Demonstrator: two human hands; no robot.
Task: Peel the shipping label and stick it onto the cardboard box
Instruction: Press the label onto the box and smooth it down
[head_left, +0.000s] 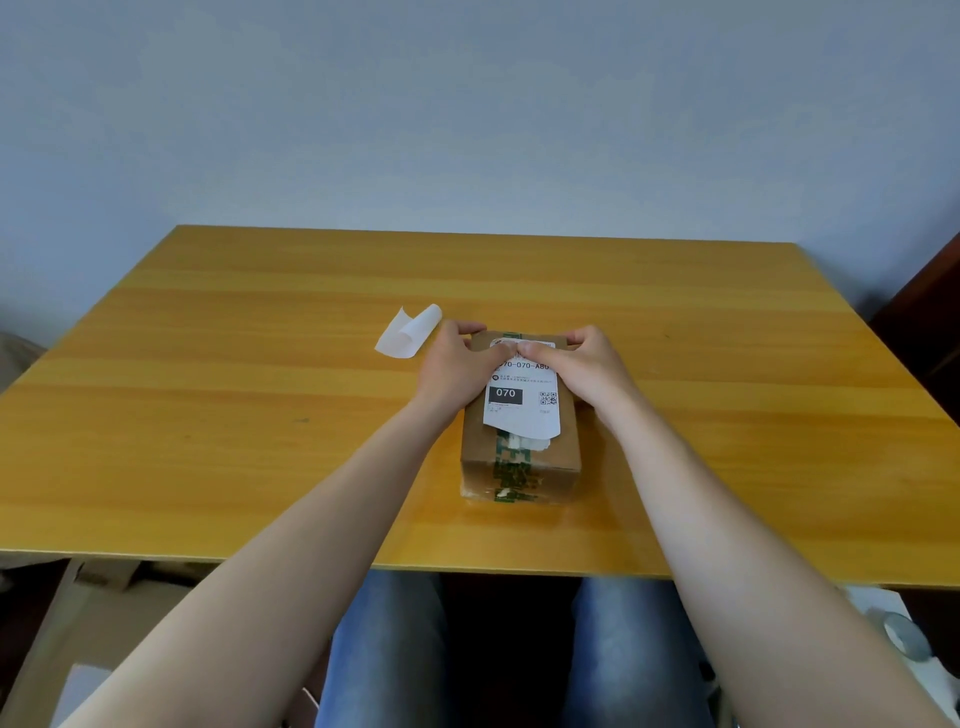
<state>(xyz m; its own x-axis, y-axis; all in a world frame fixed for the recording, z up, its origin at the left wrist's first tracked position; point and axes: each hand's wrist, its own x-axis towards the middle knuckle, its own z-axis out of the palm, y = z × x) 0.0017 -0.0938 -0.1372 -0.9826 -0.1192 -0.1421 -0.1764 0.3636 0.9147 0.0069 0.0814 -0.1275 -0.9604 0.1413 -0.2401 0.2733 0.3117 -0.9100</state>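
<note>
Both hands cover the shipping label (522, 400)'s far end; its small print is unreadable.

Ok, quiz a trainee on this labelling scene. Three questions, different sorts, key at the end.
1. True or false: the label already lies on top of the box.
2. Where is the peeled backing? A) on the box B) on the table, left of the box C) in the right hand
3. Which end of the label do the left hand and the right hand press: far or near?

Key: 1 true. 2 B. 3 far; the near edge looks slightly lifted.
</note>
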